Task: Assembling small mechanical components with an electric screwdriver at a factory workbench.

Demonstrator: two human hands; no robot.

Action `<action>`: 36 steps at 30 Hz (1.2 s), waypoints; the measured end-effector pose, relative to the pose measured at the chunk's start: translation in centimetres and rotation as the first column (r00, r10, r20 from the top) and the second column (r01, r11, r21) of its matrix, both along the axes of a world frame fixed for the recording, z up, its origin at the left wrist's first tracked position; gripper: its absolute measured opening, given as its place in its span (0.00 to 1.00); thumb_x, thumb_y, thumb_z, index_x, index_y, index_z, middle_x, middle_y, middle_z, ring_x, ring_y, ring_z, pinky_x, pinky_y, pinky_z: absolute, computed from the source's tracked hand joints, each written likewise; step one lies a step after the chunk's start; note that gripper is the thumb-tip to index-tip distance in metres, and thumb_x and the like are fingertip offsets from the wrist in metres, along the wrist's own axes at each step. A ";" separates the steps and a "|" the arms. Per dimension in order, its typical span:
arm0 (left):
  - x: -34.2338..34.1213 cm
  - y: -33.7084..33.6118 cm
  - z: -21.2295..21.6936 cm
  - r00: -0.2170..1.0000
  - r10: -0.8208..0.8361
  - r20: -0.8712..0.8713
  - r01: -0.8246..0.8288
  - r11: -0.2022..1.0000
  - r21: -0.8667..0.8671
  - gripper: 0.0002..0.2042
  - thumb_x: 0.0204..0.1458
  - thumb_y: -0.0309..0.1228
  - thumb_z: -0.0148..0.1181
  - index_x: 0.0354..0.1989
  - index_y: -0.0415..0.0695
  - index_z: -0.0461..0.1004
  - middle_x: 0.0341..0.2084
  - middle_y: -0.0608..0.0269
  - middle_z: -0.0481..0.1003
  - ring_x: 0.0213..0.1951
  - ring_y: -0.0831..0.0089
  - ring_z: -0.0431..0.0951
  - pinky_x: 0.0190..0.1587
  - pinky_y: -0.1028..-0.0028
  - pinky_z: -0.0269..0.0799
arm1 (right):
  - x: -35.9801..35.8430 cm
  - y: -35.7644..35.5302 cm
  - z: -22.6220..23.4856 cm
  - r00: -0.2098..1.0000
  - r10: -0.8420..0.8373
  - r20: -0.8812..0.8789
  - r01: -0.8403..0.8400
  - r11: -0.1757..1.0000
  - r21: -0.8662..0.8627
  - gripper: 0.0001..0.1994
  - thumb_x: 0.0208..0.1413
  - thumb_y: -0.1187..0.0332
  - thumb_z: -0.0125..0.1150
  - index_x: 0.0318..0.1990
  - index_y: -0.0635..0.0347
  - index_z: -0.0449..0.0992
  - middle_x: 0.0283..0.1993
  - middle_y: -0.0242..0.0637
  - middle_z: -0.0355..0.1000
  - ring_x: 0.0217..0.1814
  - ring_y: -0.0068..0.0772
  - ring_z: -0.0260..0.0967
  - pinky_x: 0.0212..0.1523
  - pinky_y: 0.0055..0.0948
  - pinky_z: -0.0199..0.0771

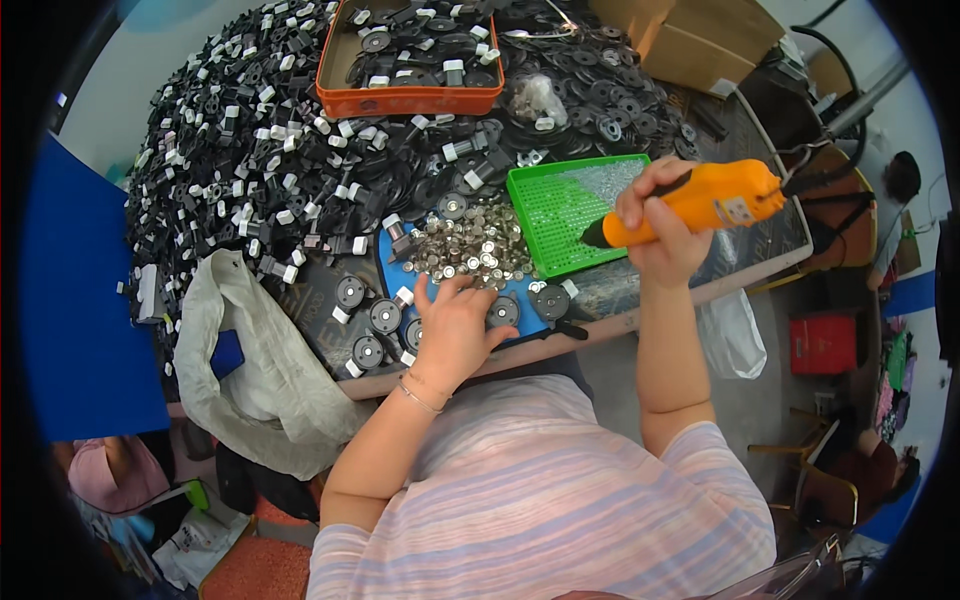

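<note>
My right hand point(665, 225) is wrapped round an orange electric screwdriver point(715, 203). Its dark tip points down over a green perforated tray point(545, 215) with many tiny silvery screws inside. My left hand point(455, 325) reaches, fingers spread, to the near edge of a heap of small round metal pieces point(478, 240) on a blue mat point(530, 318). Around that hand lie several black round parts with white tabs, among them a black wheel-like part point(385, 316) to its left and another black round part point(550, 300) to its right. What lies under my left palm is hidden.
A large heap of black parts with white tabs point(230, 150) covers the table's left and back. An orange-rimmed box point(410, 103) holds more. A whitish sack point(240, 370) hangs at the left front edge. A cardboard box point(700, 45) stands at the back right. Other people sit nearby.
</note>
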State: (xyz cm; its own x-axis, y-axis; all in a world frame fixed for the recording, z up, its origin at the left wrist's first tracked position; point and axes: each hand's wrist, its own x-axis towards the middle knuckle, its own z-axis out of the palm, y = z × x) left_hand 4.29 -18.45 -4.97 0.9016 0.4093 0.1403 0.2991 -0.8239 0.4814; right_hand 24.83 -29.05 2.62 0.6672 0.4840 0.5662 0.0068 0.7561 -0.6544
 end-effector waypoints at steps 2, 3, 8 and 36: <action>0.0 0.1 -0.1 1.000 -0.005 0.013 0.005 1.000 0.016 0.23 0.34 0.44 0.71 0.38 0.44 0.78 0.33 0.61 0.78 0.51 0.63 0.69 0.61 0.46 0.42 | -1.6 -0.1 -0.1 0.991 0.133 0.021 -0.132 0.991 -0.037 0.13 0.46 0.79 0.60 0.39 0.64 0.66 0.34 0.41 0.66 0.25 0.29 0.66 0.26 0.25 0.70; 0.1 0.2 -0.2 0.999 -0.016 0.033 0.015 0.999 0.033 0.23 0.34 0.44 0.71 0.38 0.45 0.78 0.33 0.61 0.78 0.51 0.63 0.69 0.60 0.45 0.43 | -2.3 -0.2 -0.3 0.981 0.178 0.072 -0.171 0.982 -0.085 0.13 0.47 0.76 0.61 0.39 0.62 0.66 0.35 0.40 0.65 0.24 0.28 0.66 0.26 0.27 0.69; 0.3 0.3 0.1 0.999 -0.028 0.015 0.027 0.997 0.078 0.22 0.33 0.44 0.71 0.37 0.46 0.78 0.33 0.63 0.77 0.51 0.64 0.69 0.60 0.45 0.44 | -5.4 0.7 -1.3 0.903 0.303 0.305 -0.227 0.939 -0.260 0.14 0.41 0.79 0.64 0.37 0.62 0.68 0.33 0.40 0.67 0.29 0.28 0.67 0.28 0.22 0.73; 0.3 -0.2 -0.3 1.000 0.006 0.016 -0.007 0.997 0.082 0.19 0.34 0.44 0.70 0.32 0.45 0.76 0.33 0.64 0.75 0.47 0.66 0.70 0.61 0.46 0.42 | -1.0 0.6 -0.2 0.966 0.234 0.110 -0.218 0.966 -0.138 0.14 0.43 0.77 0.63 0.38 0.64 0.69 0.33 0.40 0.67 0.27 0.27 0.67 0.26 0.23 0.68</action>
State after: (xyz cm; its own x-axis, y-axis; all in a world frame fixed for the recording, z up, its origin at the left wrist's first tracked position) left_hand 4.55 -18.62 -5.30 0.8962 0.4018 0.1880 0.2975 -0.8587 0.4173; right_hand 23.86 -28.49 2.45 0.4608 0.6853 0.5640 -0.0680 0.6608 -0.7474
